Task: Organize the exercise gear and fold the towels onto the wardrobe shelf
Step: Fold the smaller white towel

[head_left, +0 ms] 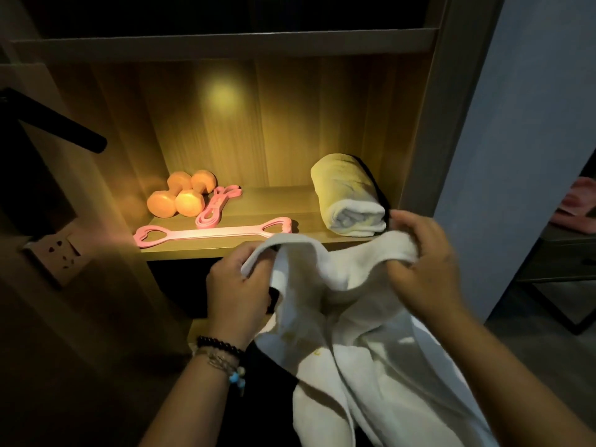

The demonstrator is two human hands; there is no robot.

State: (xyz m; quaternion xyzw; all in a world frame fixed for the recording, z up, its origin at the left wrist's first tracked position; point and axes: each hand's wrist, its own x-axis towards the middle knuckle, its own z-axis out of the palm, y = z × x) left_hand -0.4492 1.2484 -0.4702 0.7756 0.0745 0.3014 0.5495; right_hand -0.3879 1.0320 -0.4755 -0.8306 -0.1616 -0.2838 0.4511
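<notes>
A white towel hangs in front of the wardrobe shelf, held by its top edge. My left hand grips the left corner and my right hand grips the right corner, with the cloth sagging between them. On the lit shelf, two orange dumbbells lie at the left. A folded pink resistance band rests beside them, and a flat pink stretch band lies along the front edge. A rolled white towel sits at the shelf's right end.
A wall socket sits on the panel at the left, with a black bar above it. A grey wall stands to the right, with pink cloth on dark furniture beyond it.
</notes>
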